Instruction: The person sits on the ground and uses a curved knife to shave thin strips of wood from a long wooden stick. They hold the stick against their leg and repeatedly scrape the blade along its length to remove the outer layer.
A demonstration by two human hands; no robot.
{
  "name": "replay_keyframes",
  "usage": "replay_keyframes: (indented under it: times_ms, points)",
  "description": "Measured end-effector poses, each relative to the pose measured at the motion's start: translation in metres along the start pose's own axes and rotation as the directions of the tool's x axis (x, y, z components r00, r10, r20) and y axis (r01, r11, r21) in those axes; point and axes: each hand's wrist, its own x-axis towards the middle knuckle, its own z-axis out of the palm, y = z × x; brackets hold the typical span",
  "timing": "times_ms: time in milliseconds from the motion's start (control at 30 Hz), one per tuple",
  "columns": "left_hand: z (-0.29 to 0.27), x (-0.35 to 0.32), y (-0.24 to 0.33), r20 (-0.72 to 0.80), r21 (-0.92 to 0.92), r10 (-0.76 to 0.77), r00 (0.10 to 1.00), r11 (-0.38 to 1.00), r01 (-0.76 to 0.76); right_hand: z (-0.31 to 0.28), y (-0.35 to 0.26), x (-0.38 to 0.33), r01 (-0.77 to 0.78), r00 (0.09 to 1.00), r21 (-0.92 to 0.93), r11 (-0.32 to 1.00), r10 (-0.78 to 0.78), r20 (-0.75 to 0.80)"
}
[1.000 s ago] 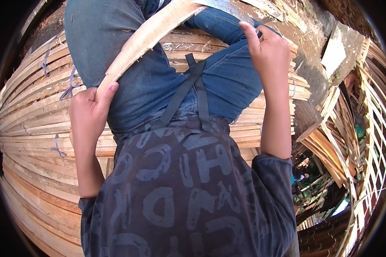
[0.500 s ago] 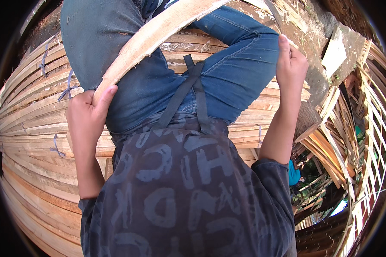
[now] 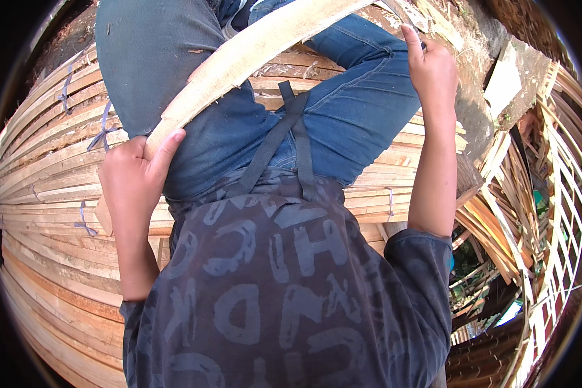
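Note:
My left hand is closed around the lower part of a long, pale, slightly curved wooden slat. The slat slants up to the right across my jeans and passes out of the top of the view; its near end pokes out below the hand. At the upper right, my right hand is closed on a knife with a dark, narrow, curved blade. The handle is mostly hidden in the fist, and the blade tip lies beyond the top edge. The blade is apart from the visible part of the slat.
Bundles of long wooden slats, tied with thin bluish strips, lie under and beside me. A wooden block stands beyond my right forearm. More loose strips and a pale lattice fill the right side. Shavings litter the ground ahead.
My right hand with the knife has moved up and slightly left. The wooden slat has shifted a little to the right, while my left hand keeps its hold.

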Motion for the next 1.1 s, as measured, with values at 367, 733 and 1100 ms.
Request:
replay_keyframes:
  times_ms: [367,733,1100]
  points:
    - [-0.002,0.003,0.000,0.013,-0.009,-0.041,0.999,0.999,0.041,0.003,0.030,0.033,-0.110,0.990,0.037,0.993,0.113,-0.084]
    - [0.000,0.006,-0.016,0.097,-0.158,-0.058,0.994,0.985,0.073,-0.013,-0.033,-0.022,0.044,0.998,0.180,0.983,-0.033,-0.062]
    - [0.002,0.000,-0.003,0.014,-0.155,-0.015,1.000,0.988,0.017,0.000,0.030,0.044,-0.040,0.998,0.051,0.998,0.043,-0.053]
